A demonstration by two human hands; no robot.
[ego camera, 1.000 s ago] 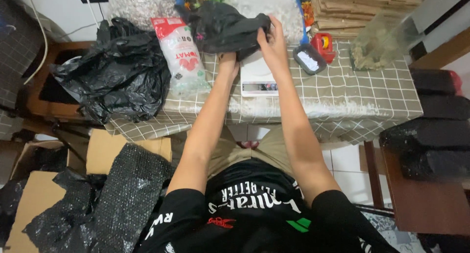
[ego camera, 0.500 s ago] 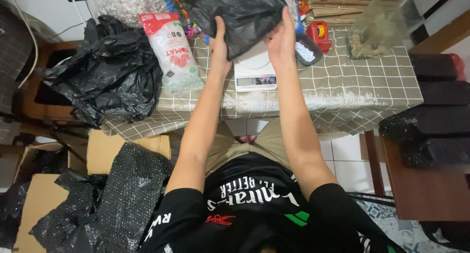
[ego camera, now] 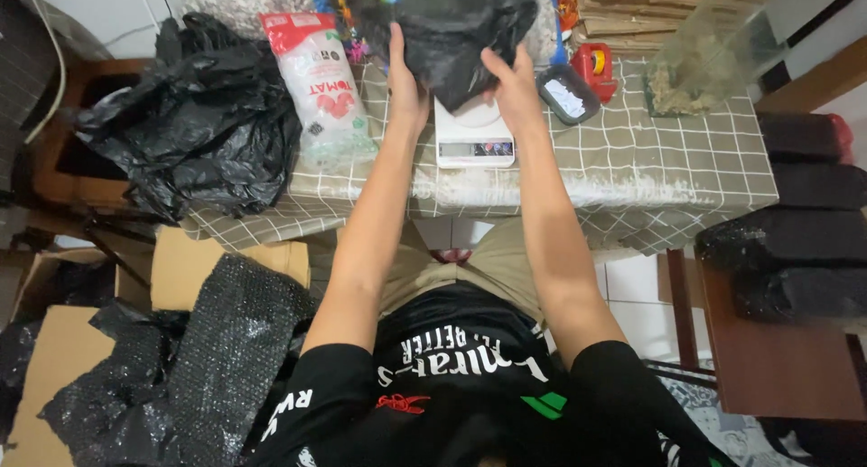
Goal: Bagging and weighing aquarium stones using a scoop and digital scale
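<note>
Black plastic parcel (ego camera: 465, 29): held in both hands above the white digital kitchen scale (ego camera: 474, 133); the left hand (ego camera: 404, 79) is closed on its left edge, the right hand (ego camera: 515, 83) on its lower right edge, each with the thumb pressed into the film; the parcel's lower corner hangs over the scale platform, and contact with the platform cannot be confirmed.

Change noted: one second ago the parcel was gripped low and further back on the table, bunched between the hands; half a second ago it had been raised and spread; it is now carried directly over the scale; by judgement, the weighing stage has been reached but the load is not yet released.

Count of items on the checked tablecloth (ego camera: 632, 160): one scale; one clear bag with red printing (ego camera: 316, 79), lying left of the scale; one small dark tray (ego camera: 567, 95), just right of the right hand; one red tape dispenser (ego camera: 596, 68), behind the tray; one stack of flattened cardboard (ego camera: 668, 6) at the rear right.

Off the table: one heap of black plastic bags (ego camera: 194, 115) on a chair to the left; one roll of black bubble wrap (ego camera: 226, 340) below; cardboard boxes (ego camera: 208, 268), at least two, the exact number obscured.
</note>
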